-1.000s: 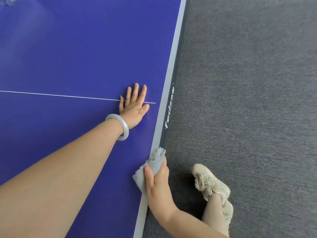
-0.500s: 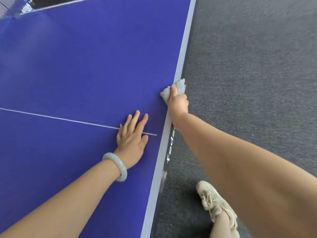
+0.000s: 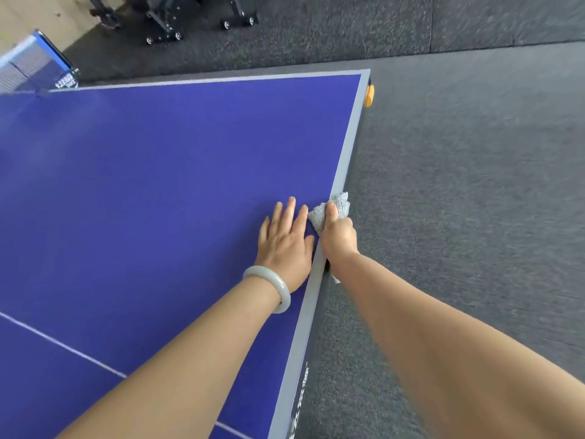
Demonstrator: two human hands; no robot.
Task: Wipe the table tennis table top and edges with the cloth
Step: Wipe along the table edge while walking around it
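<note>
My right hand (image 3: 338, 237) has its grip closed on the cloth (image 3: 330, 210) — thumb on top, fingers wrapped over the table (image 3: 190, 153) edge, cloth bunched on the grey border. Just left of that grip, my left hand (image 3: 285, 245) lies flat w/ fingers spread, holding nothing — bracelet (image 3: 272, 286) at the wrist.

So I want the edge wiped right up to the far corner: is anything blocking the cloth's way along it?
Nothing visible does. The cloth, held in the right hand, sits on the grey edge, which runs bare to the corner; the orange piece hangs outside it.
</note>
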